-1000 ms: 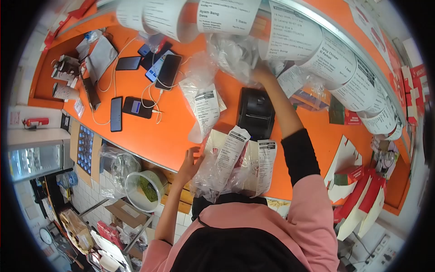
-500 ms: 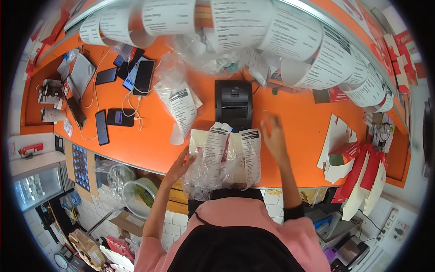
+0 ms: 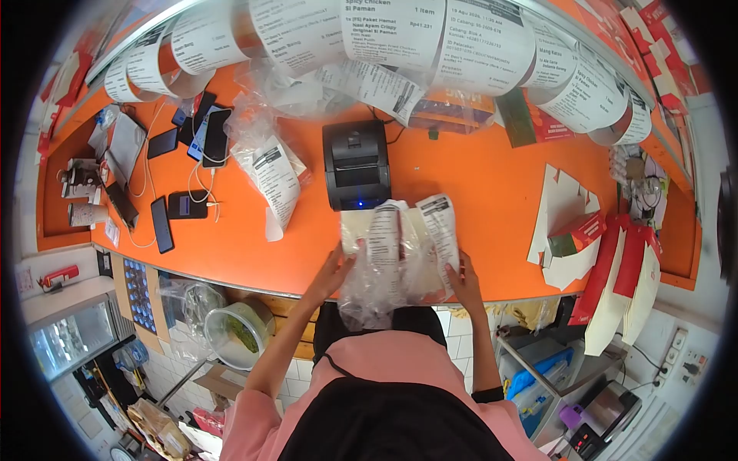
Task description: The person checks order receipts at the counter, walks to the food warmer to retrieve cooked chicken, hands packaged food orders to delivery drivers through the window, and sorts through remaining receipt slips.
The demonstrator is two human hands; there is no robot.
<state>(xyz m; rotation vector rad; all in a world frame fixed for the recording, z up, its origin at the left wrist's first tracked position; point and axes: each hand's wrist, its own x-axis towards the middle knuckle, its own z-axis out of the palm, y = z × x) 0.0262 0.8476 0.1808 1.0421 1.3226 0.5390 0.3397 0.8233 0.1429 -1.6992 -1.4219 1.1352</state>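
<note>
Two clear plastic bags stand side by side at the counter's front edge, the left bag [image 3: 360, 288] and the right bag [image 3: 419, 269]. Pale boxes or packets show inside, though their contents are hidden. A long printed receipt lies on each: the left receipt [image 3: 383, 250] and the right receipt [image 3: 440, 230]. My left hand [image 3: 330, 275] grips the left bag's outer side, its fingertips partly behind the plastic. On the opposite side my right hand [image 3: 465, 283] holds the right bag, thumb by the receipt. Just beyond stands a black receipt printer [image 3: 357, 165] with a blue light.
Another bag with a receipt [image 3: 275, 180] lies left of the printer. Several phones [image 3: 215, 138] with white cables are farther left. Receipt strips [image 3: 392, 34] hang overhead along the far side. Folded red-and-white cartons [image 3: 573, 238] lie right. A clear tub [image 3: 238, 334] stands below the counter.
My right hand has come down from above the counter to the right bag's side. My left hand stays at the left bag. The view has shifted, moving the printer left in frame.
</note>
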